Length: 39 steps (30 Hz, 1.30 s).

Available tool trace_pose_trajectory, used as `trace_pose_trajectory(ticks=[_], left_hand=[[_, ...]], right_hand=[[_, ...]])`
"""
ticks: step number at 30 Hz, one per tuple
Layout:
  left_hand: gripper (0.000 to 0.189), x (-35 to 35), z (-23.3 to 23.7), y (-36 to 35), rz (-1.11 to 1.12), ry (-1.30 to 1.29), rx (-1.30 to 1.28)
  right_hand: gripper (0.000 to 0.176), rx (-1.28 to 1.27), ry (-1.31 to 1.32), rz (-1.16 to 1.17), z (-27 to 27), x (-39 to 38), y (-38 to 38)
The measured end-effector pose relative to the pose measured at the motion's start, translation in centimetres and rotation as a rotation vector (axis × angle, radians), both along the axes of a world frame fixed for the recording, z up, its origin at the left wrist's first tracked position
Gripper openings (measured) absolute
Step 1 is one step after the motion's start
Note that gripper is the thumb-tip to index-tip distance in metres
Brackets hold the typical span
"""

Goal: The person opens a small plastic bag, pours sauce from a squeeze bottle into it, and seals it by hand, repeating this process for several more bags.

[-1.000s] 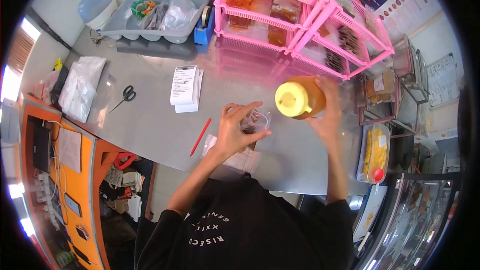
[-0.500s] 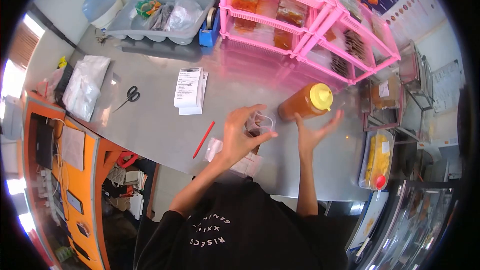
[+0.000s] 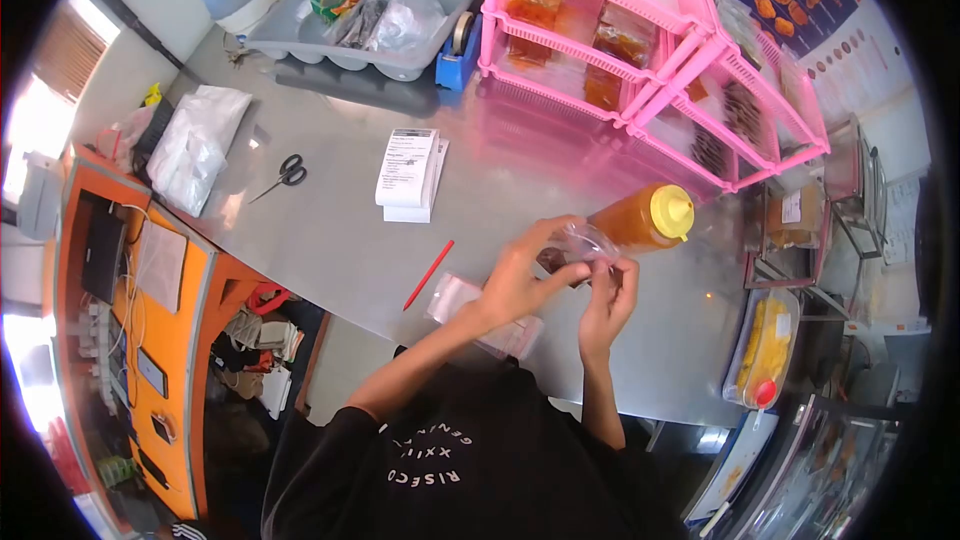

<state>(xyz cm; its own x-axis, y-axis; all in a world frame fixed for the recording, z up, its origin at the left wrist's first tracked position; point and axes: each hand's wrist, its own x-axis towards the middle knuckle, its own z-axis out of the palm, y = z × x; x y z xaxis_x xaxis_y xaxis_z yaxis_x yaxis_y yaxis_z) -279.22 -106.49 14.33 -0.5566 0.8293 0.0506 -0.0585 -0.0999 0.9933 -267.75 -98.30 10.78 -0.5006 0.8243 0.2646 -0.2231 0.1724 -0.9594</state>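
Note:
Between my hands is a small clear plastic bag point(image 3: 590, 243) with dark contents at its lower part. My left hand point(image 3: 525, 278) is wrapped round the bag's left side. The fingers of my right hand point(image 3: 608, 302) pinch the bag's upper edge from the right. Just behind them stands a squeeze bottle point(image 3: 640, 217) of orange-brown sauce with a yellow cap. Flat plastic packets point(image 3: 456, 298) lie partly under my left forearm. A red pen point(image 3: 429, 274) rests to their left, and printed receipts point(image 3: 408, 172) lie farther back.
Scissors point(image 3: 291, 170) and a white plastic package point(image 3: 199, 148) lie on the left of the metal table point(image 3: 330, 240). At the back are a grey tray point(image 3: 290, 38), a blue tape dispenser point(image 3: 458, 58) and pink racks point(image 3: 570, 40). A container of yellow food point(image 3: 762, 340) stands at right.
My right hand has come in from beside the bottle, its spread fingers now closed on the bag's edge. The camera view has shifted, so the table's objects appear slightly farther right.

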Motion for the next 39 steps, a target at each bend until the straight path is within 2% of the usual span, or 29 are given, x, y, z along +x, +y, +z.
trace_pose_trajectory(ticks=[3,4,5,7,10,11,17,20,23,25,28,31,37,39], left_hand=[[0.039,-1.2,-2.6,0.4,-0.078,0.035,0.110],[0.032,-1.2,-2.8,0.2,-0.096,-0.159,0.100],[0.029,-1.3,-2.9,0.1,-0.085,-0.134,0.076],[0.024,-1.7,-2.6,0.0,-0.059,-0.074,0.032],[0.019,-1.7,-0.6,-0.2,-0.041,-0.211,-0.068],[0.019,-1.9,-0.9,-0.2,-0.053,-0.188,-0.063],[0.017,-1.6,-2.1,-0.1,-0.051,0.034,-0.037],[0.017,-1.5,-1.6,-0.4,-0.033,0.105,-0.096],[0.016,-1.7,-0.5,-0.8,-0.049,0.087,-0.146],[0.016,-1.8,-0.8,-0.7,-0.010,0.050,-0.098],[0.011,-2.6,-1.5,-0.7,0.038,0.156,-0.113],[0.010,-2.9,-1.0,-0.8,-0.112,0.299,-0.173],[0.013,-2.7,-2.2,-1.0,-0.169,0.225,-0.148],[0.012,-2.9,-2.4,-1.3,-0.208,0.294,-0.156]], right_hand=[[0.008,-0.111,-0.007,0.065,2.2,0.1,0.1],[0.009,-0.125,0.009,0.064,1.3,0.2,0.6],[0.009,-0.141,-0.004,0.079,1.3,0.4,0.8],[0.009,-0.168,-0.020,0.114,1.7,0.5,1.0],[0.011,-0.251,-0.042,0.150,2.6,0.5,1.0],[0.011,-0.259,-0.062,0.157,2.9,0.5,1.0],[0.005,-0.129,-0.214,0.215,2.0,0.5,1.7],[0.006,0.098,-0.322,0.209,1.3,0.8,2.2],[0.008,0.242,-0.293,0.224,2.0,0.6,2.4],[0.009,0.280,-0.353,0.188,2.5,0.7,2.6],[0.009,0.322,-0.376,0.206,3.0,0.9,3.0],[0.009,0.339,-0.393,0.257,3.1,0.7,2.7],[0.009,0.348,-0.463,0.334,3.0,1.3,2.5],[0.009,0.313,-0.488,0.364,3.0,1.6,2.5]])
